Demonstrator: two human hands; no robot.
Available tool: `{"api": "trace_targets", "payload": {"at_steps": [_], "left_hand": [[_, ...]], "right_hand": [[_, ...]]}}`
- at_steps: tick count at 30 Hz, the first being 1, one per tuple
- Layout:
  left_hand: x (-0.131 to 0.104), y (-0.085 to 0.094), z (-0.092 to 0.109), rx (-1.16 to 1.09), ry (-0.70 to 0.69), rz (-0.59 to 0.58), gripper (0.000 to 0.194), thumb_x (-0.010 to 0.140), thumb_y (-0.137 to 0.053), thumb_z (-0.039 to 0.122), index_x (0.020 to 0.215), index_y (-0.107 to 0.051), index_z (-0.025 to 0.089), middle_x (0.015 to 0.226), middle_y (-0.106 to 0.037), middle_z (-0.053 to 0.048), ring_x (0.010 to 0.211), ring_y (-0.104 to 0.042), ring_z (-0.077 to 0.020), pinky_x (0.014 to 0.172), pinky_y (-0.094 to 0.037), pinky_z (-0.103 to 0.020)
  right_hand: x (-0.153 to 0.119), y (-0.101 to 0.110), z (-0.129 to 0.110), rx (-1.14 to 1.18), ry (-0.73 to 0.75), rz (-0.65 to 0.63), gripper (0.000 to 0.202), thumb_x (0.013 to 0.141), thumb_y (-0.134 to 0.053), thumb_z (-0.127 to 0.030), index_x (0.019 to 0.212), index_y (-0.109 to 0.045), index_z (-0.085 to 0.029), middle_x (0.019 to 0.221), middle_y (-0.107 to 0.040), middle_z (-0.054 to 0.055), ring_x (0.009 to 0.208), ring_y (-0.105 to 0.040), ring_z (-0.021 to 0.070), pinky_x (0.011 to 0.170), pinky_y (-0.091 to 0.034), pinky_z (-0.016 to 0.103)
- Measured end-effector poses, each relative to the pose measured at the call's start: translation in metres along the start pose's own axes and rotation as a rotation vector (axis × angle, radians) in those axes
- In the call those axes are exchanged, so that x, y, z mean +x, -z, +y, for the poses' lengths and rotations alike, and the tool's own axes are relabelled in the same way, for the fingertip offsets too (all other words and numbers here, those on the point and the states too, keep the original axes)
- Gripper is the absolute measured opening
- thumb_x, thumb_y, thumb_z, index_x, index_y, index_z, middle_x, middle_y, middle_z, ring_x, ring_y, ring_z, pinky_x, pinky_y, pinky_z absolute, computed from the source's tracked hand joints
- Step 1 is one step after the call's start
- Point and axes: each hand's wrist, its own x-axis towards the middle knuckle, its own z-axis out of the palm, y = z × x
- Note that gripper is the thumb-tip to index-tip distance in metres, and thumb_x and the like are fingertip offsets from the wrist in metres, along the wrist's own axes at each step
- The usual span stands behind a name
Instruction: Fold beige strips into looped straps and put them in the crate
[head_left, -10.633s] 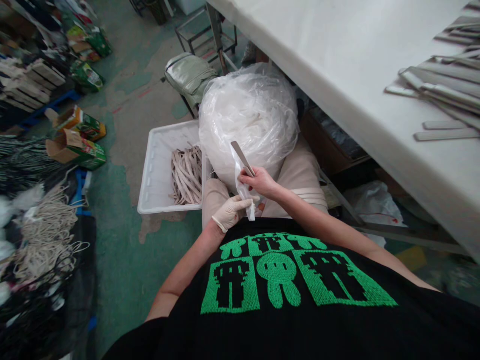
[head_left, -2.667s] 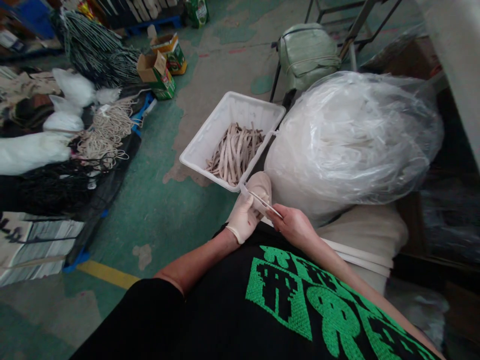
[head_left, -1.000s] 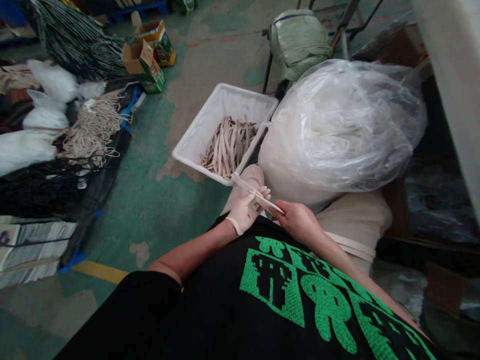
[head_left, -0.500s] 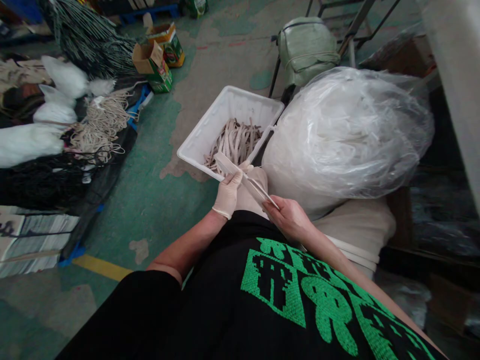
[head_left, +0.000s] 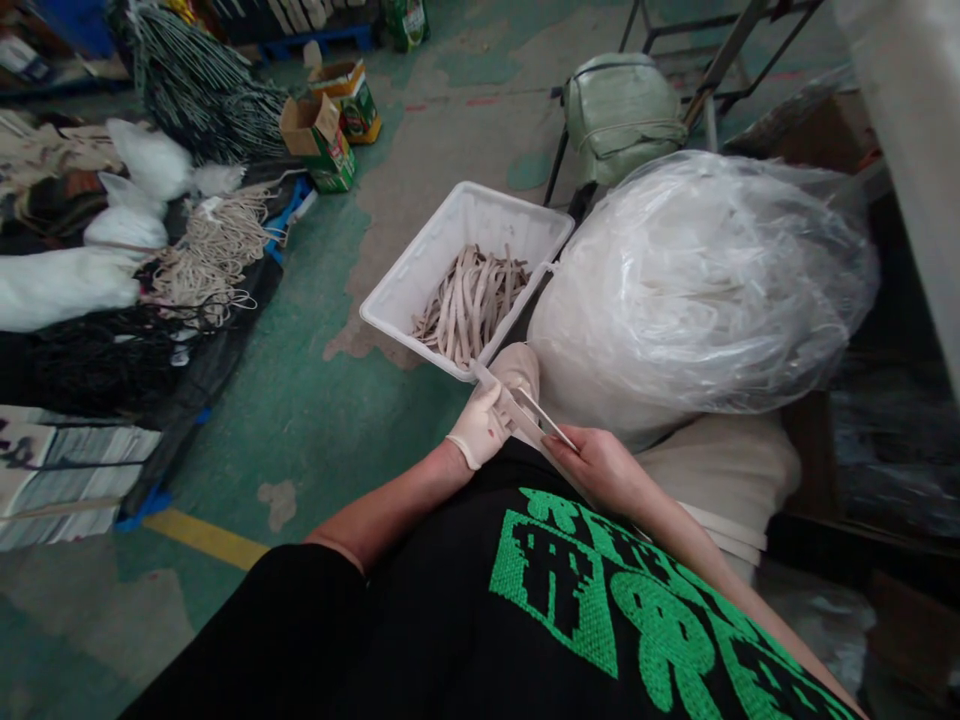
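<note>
My left hand (head_left: 482, 425), in a pale glove, is closed around a flat whitish strip (head_left: 523, 420) in front of my body. My bare right hand (head_left: 596, 462) grips the strip's other end, where a thin, light edge sticks out between the fingers. Between the hands the strip looks doubled, with a narrow gap. Just beyond my left hand is a white plastic bin (head_left: 405, 285) holding a heap of beige flat strips (head_left: 472, 300). The strip's far end comes near the bin's front rim.
A large clear plastic bag (head_left: 697, 280) of white material bulges at the right. A green wrapped bundle (head_left: 622, 110) sits behind it. At left are coiled cords (head_left: 217, 250), white bags (head_left: 75, 285) and cardboard boxes (head_left: 319, 140) on the green floor.
My left hand has drawn back toward my body and closer to my right hand. The strip's far end has moved from over the bin's heap to its front rim. The view has shifted slightly.
</note>
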Motion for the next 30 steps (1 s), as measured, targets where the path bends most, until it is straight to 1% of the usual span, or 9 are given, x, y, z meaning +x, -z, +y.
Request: {"api": "trace_targets", "payload": {"at_steps": [3, 7, 9, 12, 15, 19, 22, 27, 30], "left_hand": [[0.0, -0.001, -0.009, 0.001, 0.001, 0.0, 0.025, 0.099, -0.051, 0.022, 0.092, -0.073, 0.012, 0.09, -0.077, -0.009, 0.086, -0.074, -0.0158, 0.1, -0.051, -0.031], [-0.005, -0.002, -0.022, 0.05, -0.007, -0.09, 0.019, 0.096, -0.055, 0.02, 0.093, -0.073, 0.012, 0.095, -0.077, -0.011, 0.098, -0.073, -0.0209, 0.104, -0.05, -0.034], [-0.008, -0.004, -0.02, 0.051, -0.026, -0.115, 0.018, 0.095, -0.055, 0.017, 0.094, -0.073, 0.012, 0.095, -0.077, -0.011, 0.098, -0.073, -0.0207, 0.104, -0.05, -0.035], [-0.009, -0.007, -0.006, 0.007, -0.06, -0.072, 0.026, 0.099, -0.048, 0.017, 0.094, -0.072, 0.012, 0.091, -0.077, -0.01, 0.089, -0.074, -0.0169, 0.102, -0.051, -0.033], [-0.007, -0.007, 0.002, -0.027, -0.116, -0.033, 0.03, 0.101, -0.044, 0.018, 0.096, -0.072, 0.011, 0.092, -0.077, -0.009, 0.093, -0.074, -0.0152, 0.103, -0.05, -0.03], [-0.008, -0.006, -0.011, 0.086, -0.046, -0.139, 0.02, 0.096, -0.055, 0.017, 0.103, -0.072, 0.011, 0.105, -0.077, -0.012, 0.109, -0.071, -0.0223, 0.107, -0.048, -0.037], [-0.01, -0.007, -0.017, 0.141, -0.024, -0.207, 0.023, 0.094, -0.056, 0.015, 0.11, -0.072, 0.013, 0.11, -0.076, -0.012, 0.115, -0.069, -0.0242, 0.109, -0.047, -0.039], [-0.009, -0.01, -0.002, 0.085, -0.07, -0.092, 0.032, 0.101, -0.042, 0.016, 0.118, -0.069, 0.013, 0.102, -0.077, -0.008, 0.1, -0.072, -0.015, 0.103, -0.05, -0.029], [-0.011, -0.012, -0.003, 0.115, -0.032, -0.108, 0.031, 0.101, -0.043, 0.017, 0.12, -0.068, 0.014, 0.102, -0.078, -0.008, 0.1, -0.072, -0.0152, 0.102, -0.051, -0.028]], "right_hand": [[0.0, -0.002, -0.005, -0.134, -0.075, 0.04, 0.038, 0.095, -0.04, -0.044, 0.067, -0.054, -0.022, 0.06, -0.058, 0.003, 0.055, -0.047, 0.0168, 0.056, -0.027, 0.029], [0.014, -0.011, -0.012, -0.209, -0.121, 0.09, 0.033, 0.094, -0.045, -0.041, 0.075, -0.062, -0.022, 0.069, -0.065, 0.005, 0.061, -0.051, 0.0179, 0.057, -0.025, 0.029], [0.017, -0.012, -0.011, -0.178, -0.105, 0.1, 0.037, 0.097, -0.041, -0.043, 0.077, -0.063, -0.021, 0.07, -0.065, 0.005, 0.061, -0.051, 0.0175, 0.057, -0.026, 0.029], [0.006, -0.007, -0.006, -0.085, -0.035, 0.05, 0.042, 0.097, -0.04, -0.047, 0.072, -0.061, -0.021, 0.064, -0.061, 0.003, 0.057, -0.048, 0.0158, 0.056, -0.026, 0.028], [-0.006, -0.004, -0.001, -0.016, -0.005, 0.021, 0.042, 0.096, -0.041, -0.046, 0.068, -0.058, -0.021, 0.06, -0.057, 0.001, 0.055, -0.046, 0.015, 0.055, -0.026, 0.028], [0.005, -0.008, -0.003, -0.007, -0.045, 0.117, 0.04, 0.096, -0.042, -0.043, 0.068, -0.059, -0.02, 0.06, -0.056, 0.002, 0.056, -0.046, 0.0153, 0.056, -0.027, 0.029], [0.018, -0.009, -0.002, 0.09, -0.029, 0.154, 0.037, 0.096, -0.044, -0.043, 0.073, -0.063, -0.019, 0.065, -0.061, 0.003, 0.059, -0.05, 0.0157, 0.058, -0.031, 0.028], [0.004, -0.003, 0.006, 0.284, 0.0, 0.018, 0.038, 0.095, -0.047, -0.043, 0.073, -0.065, -0.019, 0.058, -0.061, 0.0, 0.051, -0.051, 0.0139, 0.054, -0.034, 0.027], [-0.002, -0.005, 0.007, 0.256, -0.03, 0.063, 0.037, 0.096, -0.048, -0.04, 0.071, -0.065, -0.019, 0.055, -0.06, 0.0, 0.049, -0.05, 0.0132, 0.053, -0.033, 0.027]]}}
